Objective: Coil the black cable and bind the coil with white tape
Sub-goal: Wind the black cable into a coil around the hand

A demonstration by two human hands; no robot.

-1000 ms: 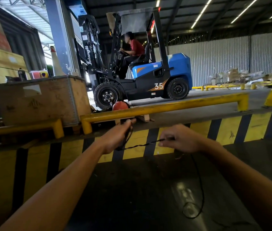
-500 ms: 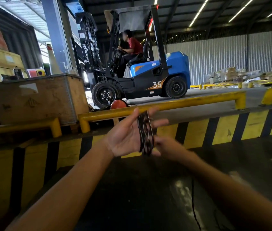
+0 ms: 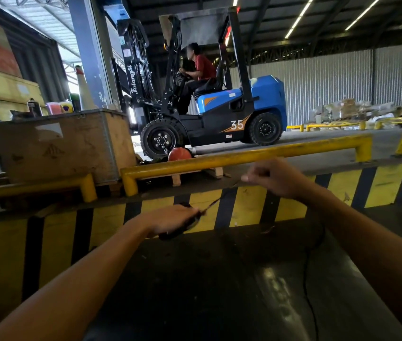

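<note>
My left hand (image 3: 170, 219) is closed around a small coil of the black cable (image 3: 181, 230), held low in the middle of the head view. A taut strand of that cable (image 3: 216, 201) runs up and to the right to my right hand (image 3: 272, 178), which pinches it between fingertips. Below my right forearm the loose rest of the cable (image 3: 312, 279) hangs down toward the dark floor. No white tape is in view.
A yellow and black striped curb (image 3: 246, 207) crosses in front of me, with a yellow guard rail (image 3: 244, 157) above it. Behind stand a blue forklift (image 3: 219, 112) with a seated person and a wooden crate (image 3: 59, 146) at the left.
My hands were together at the coil half a second ago. Now the right hand has pulled up and right, drawing a strand taut, and the left hand has dropped lower with the coil.
</note>
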